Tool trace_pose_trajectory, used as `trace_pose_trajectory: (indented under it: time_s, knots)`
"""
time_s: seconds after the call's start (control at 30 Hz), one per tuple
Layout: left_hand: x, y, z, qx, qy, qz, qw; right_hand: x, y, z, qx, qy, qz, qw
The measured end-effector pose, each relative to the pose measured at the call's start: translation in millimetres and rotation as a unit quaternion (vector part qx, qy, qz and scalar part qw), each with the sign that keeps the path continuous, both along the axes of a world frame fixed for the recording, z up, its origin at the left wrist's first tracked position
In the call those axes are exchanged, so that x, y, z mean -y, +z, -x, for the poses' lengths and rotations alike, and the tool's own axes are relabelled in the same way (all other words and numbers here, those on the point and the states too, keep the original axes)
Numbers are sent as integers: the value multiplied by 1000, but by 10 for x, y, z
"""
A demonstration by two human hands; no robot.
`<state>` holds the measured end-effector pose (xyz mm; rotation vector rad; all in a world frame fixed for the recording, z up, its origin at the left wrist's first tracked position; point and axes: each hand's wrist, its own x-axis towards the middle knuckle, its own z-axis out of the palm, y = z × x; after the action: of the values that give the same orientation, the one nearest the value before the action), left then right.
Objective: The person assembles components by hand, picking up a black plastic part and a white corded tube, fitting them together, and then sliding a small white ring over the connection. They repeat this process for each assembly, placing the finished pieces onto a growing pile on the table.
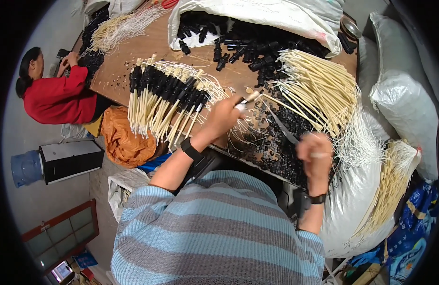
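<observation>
My left hand (223, 115) is closed around a black plastic connector (239, 101) with a cream-coloured end poking out at the right; something white shows at the fingertips. My right hand (315, 151), smeared by motion, is closed on a thin, grey, pointed blade-like tool (285, 127) that slants up and left. Beside my left hand lies a row of cream tubes fitted with black connectors (168, 88), with white wires trailing from them. Beyond my right hand is a thick bundle of bare cream tubes (319, 88). Small black and grey pieces (281, 151) lie heaped between my hands.
An open white sack (257, 13) spills black connectors at the table's far side. More wired cream tubes (110, 34) lie far left, where a person in red (63, 92) works. Stuffed white sacks (403, 92) crowd the right. An orange bag (124, 137) stands by the table's left edge.
</observation>
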<state>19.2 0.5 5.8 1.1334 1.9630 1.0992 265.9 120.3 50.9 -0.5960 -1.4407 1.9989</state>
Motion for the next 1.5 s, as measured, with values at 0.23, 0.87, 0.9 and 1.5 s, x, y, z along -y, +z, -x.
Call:
trace_pose_trajectory:
  time_s: [0.23, 0.87, 0.9, 1.5]
  knots:
    - [-102, 124, -178, -9, -22, -5, 1000, 316, -90, 358, 319, -41, -369, 872]
    - [-69, 139, -297, -194, -105, -30, 975, 304, -169, 382, 307, -92, -473, 820]
    - [-67, 145, -297, -193, -106, -29, 975, 300, -173, 389, 308, -92, -473, 820]
    - [-105, 221, -359, -116, -249, 56, 960, 363, -195, 444, 242, 22, -440, 864]
